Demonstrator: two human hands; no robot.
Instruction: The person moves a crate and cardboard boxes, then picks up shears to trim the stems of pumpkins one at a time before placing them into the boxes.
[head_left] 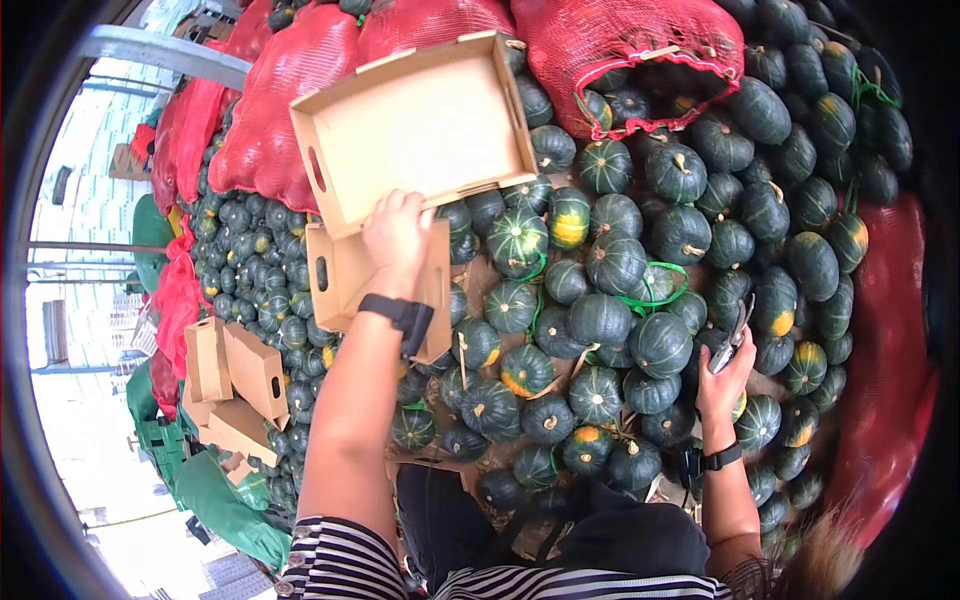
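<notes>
An empty cardboard tray [420, 130] is gripped at its near edge by my left hand [398, 232], which wears a black wristband. Below it, partly hidden by my left arm, lies a second cardboard tray [345, 272]. My right hand [725, 375] is closed around pruning shears [734, 340], held over the heap on the right. Dark green pumpkins [600, 320], some with yellow-orange patches, fill the ground between my hands.
Full red mesh sacks [270, 120] stand along the back left. An open red mesh sack [640, 50] with pumpkins inside lies at the back. More cardboard trays [250, 370] are stacked at the left. Another red sack [880, 370] lies at the far right.
</notes>
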